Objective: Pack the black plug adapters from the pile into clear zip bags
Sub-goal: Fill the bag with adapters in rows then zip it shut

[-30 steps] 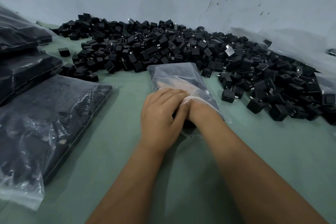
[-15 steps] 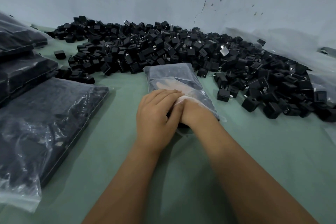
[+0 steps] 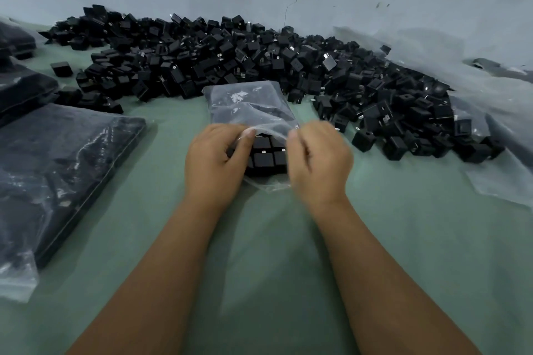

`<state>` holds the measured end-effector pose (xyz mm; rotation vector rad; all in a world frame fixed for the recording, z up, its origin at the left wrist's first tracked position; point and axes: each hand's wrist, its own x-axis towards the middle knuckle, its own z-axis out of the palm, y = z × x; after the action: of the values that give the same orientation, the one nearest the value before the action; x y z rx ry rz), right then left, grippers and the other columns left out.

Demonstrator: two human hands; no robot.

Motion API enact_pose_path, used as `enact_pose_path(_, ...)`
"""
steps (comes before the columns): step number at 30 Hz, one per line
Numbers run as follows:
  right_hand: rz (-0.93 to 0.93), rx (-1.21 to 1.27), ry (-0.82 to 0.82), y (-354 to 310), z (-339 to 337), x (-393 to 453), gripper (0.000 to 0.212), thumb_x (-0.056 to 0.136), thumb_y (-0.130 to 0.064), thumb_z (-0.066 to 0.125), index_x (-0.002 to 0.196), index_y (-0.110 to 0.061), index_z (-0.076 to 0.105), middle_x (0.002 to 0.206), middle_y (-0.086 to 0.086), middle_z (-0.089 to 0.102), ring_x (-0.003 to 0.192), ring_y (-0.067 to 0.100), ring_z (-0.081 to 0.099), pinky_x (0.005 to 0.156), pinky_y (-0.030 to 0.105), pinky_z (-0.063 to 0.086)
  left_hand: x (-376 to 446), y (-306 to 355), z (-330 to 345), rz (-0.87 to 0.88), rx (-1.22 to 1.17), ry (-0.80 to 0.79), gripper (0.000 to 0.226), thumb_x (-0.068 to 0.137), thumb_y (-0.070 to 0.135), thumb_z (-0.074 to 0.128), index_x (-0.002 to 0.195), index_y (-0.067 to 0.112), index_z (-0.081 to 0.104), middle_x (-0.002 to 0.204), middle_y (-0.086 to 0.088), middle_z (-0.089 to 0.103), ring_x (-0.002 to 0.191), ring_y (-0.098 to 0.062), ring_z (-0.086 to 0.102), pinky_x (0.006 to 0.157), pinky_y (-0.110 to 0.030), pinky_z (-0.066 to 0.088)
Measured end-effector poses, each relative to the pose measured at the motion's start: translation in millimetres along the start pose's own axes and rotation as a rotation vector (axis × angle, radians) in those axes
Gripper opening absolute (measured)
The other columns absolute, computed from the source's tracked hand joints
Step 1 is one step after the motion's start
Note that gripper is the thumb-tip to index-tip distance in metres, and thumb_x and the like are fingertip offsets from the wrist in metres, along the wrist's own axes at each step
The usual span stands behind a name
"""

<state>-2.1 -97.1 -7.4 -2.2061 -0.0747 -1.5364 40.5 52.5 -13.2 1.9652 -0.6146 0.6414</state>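
A clear plastic zip bag [image 3: 250, 104] lies on the green table cover [image 3: 259, 239], before the pile of black plug adapters [image 3: 259, 66]. Filled clear bags [image 3: 57, 170] lie left; both hands pinch its near mouth.

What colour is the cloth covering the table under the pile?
Pale green cloth, plain with no pattern, seen best in the head view.

No readable text, labels or numbers — zip bag [image 3: 249, 101], adapters [image 3: 268, 150] unmarked at this resolution.

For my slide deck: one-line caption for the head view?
Both hands pinch a clear zip bag's mouth over packed black adapters.
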Motion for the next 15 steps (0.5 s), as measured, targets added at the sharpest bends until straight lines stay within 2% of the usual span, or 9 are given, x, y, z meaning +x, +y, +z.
enact_pose_path(2,0.228,-0.046,0.085,13.4,-9.3,5.5,0.024,0.091,-0.017,0.044,0.067,-0.019,0.042,0.07,-0.003,0.043,0.067,0.018,0.042,0.059,0.029,0.029,-0.1,-0.6,0.1,-0.046,-0.009,-0.019,0.034,0.095,0.033,0.051,0.087,0.008,0.072,0.083,0.0,0.07,0.083,-0.01,0.056,0.076,-0.021,0.043)
enact_pose_path(3,0.358,-0.107,0.064,27.0,-13.2,6.5,0.017,0.091,-0.018,0.044,0.075,-0.017,0.051,0.08,-0.002,0.049,0.079,0.02,0.047,0.066,0.03,0.035,0.0,-1.3,0.3,-0.06,-0.008,-0.027,0.037,0.095,0.035,0.05,0.085,0.006,0.07,0.08,-0.002,0.068,0.081,-0.012,0.056,0.075,-0.025,0.044)
enact_pose_path(4,0.49,-0.183,0.013,41.6,-17.9,6.7,0.014,0.091,-0.019,0.046,0.092,-0.016,0.06,0.097,0.001,0.054,0.094,0.021,0.048,0.076,0.033,0.039,0.0,-1.9,0.5,-0.069,-0.006,-0.031,0.039,0.095,0.036,0.049,0.083,0.005,0.069,0.077,-0.003,0.067,0.079,-0.013,0.056,0.074,-0.03,0.045)
enact_pose_path(5,0.605,-0.273,-0.063,53.2,-22.5,7.6,0.026,0.09,-0.019,0.048,0.113,-0.016,0.06,0.115,0.005,0.052,0.108,0.023,0.045,0.089,0.034,0.039,-0.1,-2.0,0.7,-0.076,-0.008,-0.031,0.039,0.095,0.036,0.049,0.082,0.004,0.068,0.076,-0.003,0.066,0.079,-0.014,0.056,0.074,-0.033,0.045)
enact_pose_path(6,0.708,-0.351,-0.161,63.1,-26.8,8.0,0.041,0.09,-0.019,0.05,0.13,-0.016,0.051,0.13,0.008,0.046,0.118,0.026,0.04,0.098,0.035,0.034,-0.1,-1.8,0.9,-0.084,-0.016,-0.028,0.04,0.094,0.036,0.049,0.082,0.004,0.068,0.076,-0.004,0.066,0.078,-0.014,0.056,0.074,-0.035,0.045)
enact_pose_path(8,0.819,-0.438,-0.327,72.5,-30.1,8.3,0.055,0.091,-0.019,0.049,0.144,-0.014,0.036,0.144,0.011,0.036,0.129,0.03,0.031,0.106,0.037,0.027,-0.4,-1.4,1.6,-0.099,-0.031,-0.024,0.04,0.094,0.036,0.05,0.082,0.002,0.068,0.077,-0.005,0.067,0.079,-0.014,0.057,0.075,-0.037,0.045)
enact_pose_path(10,0.783,-0.446,-0.376,72.7,-28.0,6.7,0.051,0.09,-0.018,0.05,0.14,-0.016,0.042,0.142,0.006,0.041,0.127,0.029,0.034,0.103,0.036,0.029,-0.6,-1.2,2.1,-0.112,-0.035,-0.022,0.04,0.093,0.036,0.051,0.081,0.001,0.067,0.078,-0.006,0.067,0.081,-0.017,0.058,0.075,-0.041,0.047)
enact_pose_path(13,0.647,-0.388,-0.376,69.5,-25.0,4.1,0.033,0.087,-0.01,0.056,0.117,-0.022,0.063,0.126,0.001,0.052,0.115,0.024,0.04,0.092,0.031,0.038,-0.2,-1.6,1.6,-0.125,-0.05,-0.02,0.04,0.093,0.036,0.051,0.082,0.001,0.067,0.079,-0.007,0.067,0.082,-0.02,0.06,0.075,-0.044,0.049)
enact_pose_path(15,0.636,-0.313,-0.342,69.2,-23.6,2.8,0.029,0.084,-0.008,0.059,0.107,-0.025,0.066,0.117,-0.002,0.055,0.111,0.021,0.043,0.083,0.025,0.037,-0.3,-1.4,1.5,-0.136,-0.055,-0.026,0.042,0.093,0.038,0.051,0.082,0.0,0.067,0.079,-0.009,0.067,0.083,-0.021,0.06,0.075,-0.045,0.049)
